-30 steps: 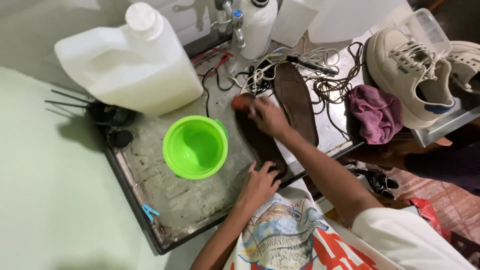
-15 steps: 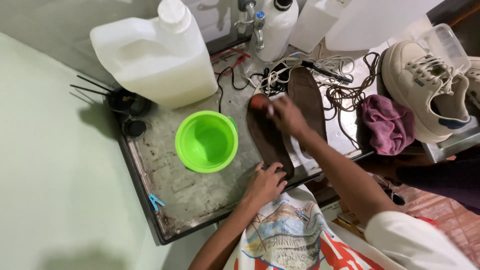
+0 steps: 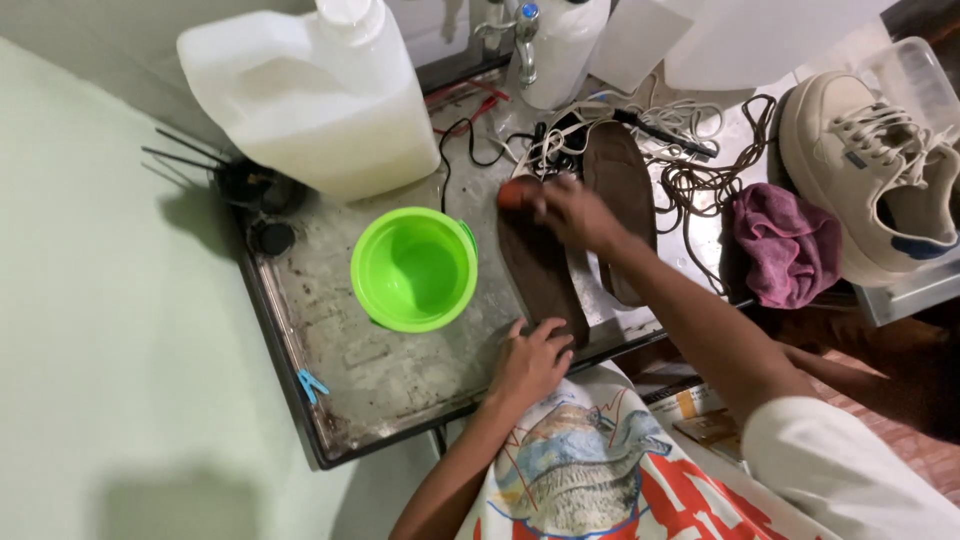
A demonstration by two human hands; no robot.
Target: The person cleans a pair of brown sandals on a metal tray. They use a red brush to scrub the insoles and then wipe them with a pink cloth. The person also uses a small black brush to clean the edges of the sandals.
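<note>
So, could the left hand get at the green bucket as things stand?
Probably yes. The left hand rests on the near end of a dark insole, and the green bucket stands just beside it on the metal tray, with nothing between them.

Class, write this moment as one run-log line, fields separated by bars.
left hand: pins brown insole | right hand: presses reddish scrubber on insole | green bucket: upright beside insole

Under the left hand [image 3: 530, 362], a dark brown insole [image 3: 540, 268] looks matt and slightly fuzzy. It lies on a dull metal tray [image 3: 330, 340], stained and rough. Left of the right hand [image 3: 570, 210] sits a glossy, smooth green plastic bowl [image 3: 413, 268]; beyond it, a translucent white plastic jug [image 3: 310, 95]. Right of that hand, soft purple cloth [image 3: 785, 245].
</note>
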